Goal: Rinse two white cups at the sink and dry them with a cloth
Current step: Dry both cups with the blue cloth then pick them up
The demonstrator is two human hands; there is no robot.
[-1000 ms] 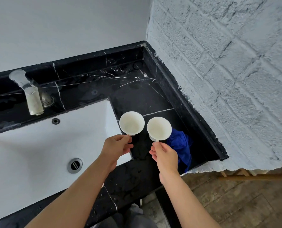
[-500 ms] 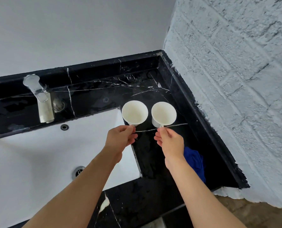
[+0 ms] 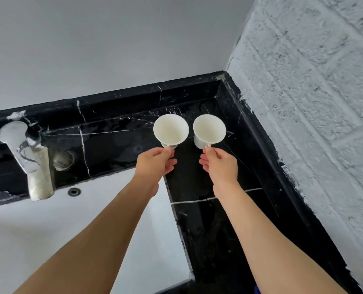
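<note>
Two white cups stand upright side by side near the back right corner of the black marble counter (image 3: 208, 209). My left hand (image 3: 155, 164) pinches the handle of the left cup (image 3: 170, 130). The right cup (image 3: 209, 130) is held the same way, its handle pinched by my right hand (image 3: 220, 166). Both cups look empty inside. A small edge of the blue cloth (image 3: 257, 290) shows at the bottom of the frame, mostly hidden by my right forearm. The white sink basin (image 3: 49, 236) lies to the left under my left forearm.
A chrome tap (image 3: 25, 153) stands at the back left of the basin, with an overflow hole (image 3: 74, 191) beside it. A rough white brick wall (image 3: 314, 124) borders the counter on the right and a smooth grey wall runs behind.
Both hands have carried the cups away from me toward the back corner of the counter. The view has tilted up, so the blue cloth is nearly out of frame.
</note>
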